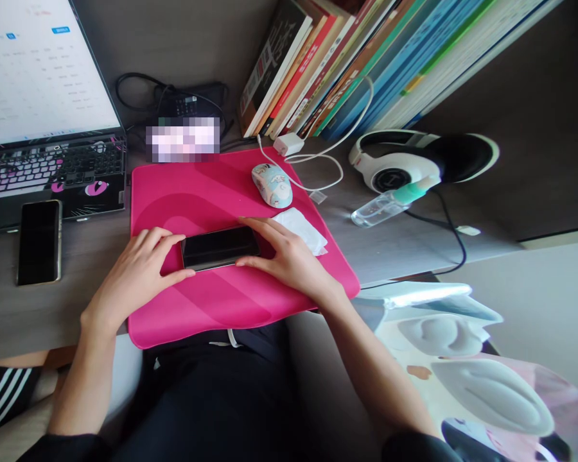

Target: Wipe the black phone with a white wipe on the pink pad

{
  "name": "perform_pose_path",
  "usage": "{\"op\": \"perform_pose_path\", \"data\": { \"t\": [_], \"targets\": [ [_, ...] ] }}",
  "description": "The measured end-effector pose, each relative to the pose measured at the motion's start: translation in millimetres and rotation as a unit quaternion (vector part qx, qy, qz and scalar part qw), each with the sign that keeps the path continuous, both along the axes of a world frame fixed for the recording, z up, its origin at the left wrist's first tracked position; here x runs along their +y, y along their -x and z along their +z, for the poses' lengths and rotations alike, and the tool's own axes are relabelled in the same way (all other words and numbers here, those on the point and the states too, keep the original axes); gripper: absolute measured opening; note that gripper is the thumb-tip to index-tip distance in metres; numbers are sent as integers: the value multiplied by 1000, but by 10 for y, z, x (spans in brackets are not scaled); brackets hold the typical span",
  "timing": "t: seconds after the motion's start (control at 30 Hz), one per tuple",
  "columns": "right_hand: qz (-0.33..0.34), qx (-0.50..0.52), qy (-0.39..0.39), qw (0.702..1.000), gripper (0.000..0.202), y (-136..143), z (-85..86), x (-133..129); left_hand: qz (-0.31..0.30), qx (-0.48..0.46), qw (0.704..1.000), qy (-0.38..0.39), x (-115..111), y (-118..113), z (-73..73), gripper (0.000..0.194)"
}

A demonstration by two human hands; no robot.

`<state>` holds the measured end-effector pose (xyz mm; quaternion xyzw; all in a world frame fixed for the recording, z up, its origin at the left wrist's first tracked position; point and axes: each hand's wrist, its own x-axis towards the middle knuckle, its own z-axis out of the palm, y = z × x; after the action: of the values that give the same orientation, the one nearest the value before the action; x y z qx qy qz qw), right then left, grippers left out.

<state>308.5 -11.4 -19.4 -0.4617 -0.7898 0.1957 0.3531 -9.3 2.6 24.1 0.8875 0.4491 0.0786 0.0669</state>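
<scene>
A black smartphone (219, 247) lies lengthwise across the bright pink desk mat (183, 301), its dark screen facing up. My left hand (137, 266) grips its left end, with the thumb at the near corner and a finger at the far one. At the other end, my right hand (286, 253) holds it between the thumb on the near edge and fingers along the far edge. A folded white tissue or wipe (302, 230) sits just beyond my right hand. Farther back on the mat is a patterned computer mouse (272, 185).
A laptop (52, 173) and second phone (39, 242) are at left. Behind the mat stand several books (308, 70) and a white charger (289, 144) with its cable. White headphones (390, 160) and a clear spray bottle (380, 208) lie at right.
</scene>
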Motion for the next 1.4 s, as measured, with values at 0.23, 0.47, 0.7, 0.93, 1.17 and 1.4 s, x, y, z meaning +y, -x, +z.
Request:
{"op": "perform_pose_path", "data": {
  "t": [0.23,0.47,0.7,0.93,1.17,1.4],
  "targets": [
    [0,-6,1,1000,69,-7,-3,-2,6,-6,1000,1,10,14,-26,65],
    [2,-9,2,1000,67,-7,-4,1,12,-10,1000,10,14,8,-28,66],
    [2,-16,11,1000,67,-12,-3,-1,7,-19,1000,6,14,8,-41,62],
    [7,-11,5,1000,66,-9,-2,1,6,-10,1000,5,17,8,-47,61],
    [10,-10,9,1000,66,-18,2,-1,4,-2,1000,1,18,4,-48,62],
    [16,-7,6,1000,61,-18,9,0,6,-6,1000,5,23,12,-58,62]
  ]
}}
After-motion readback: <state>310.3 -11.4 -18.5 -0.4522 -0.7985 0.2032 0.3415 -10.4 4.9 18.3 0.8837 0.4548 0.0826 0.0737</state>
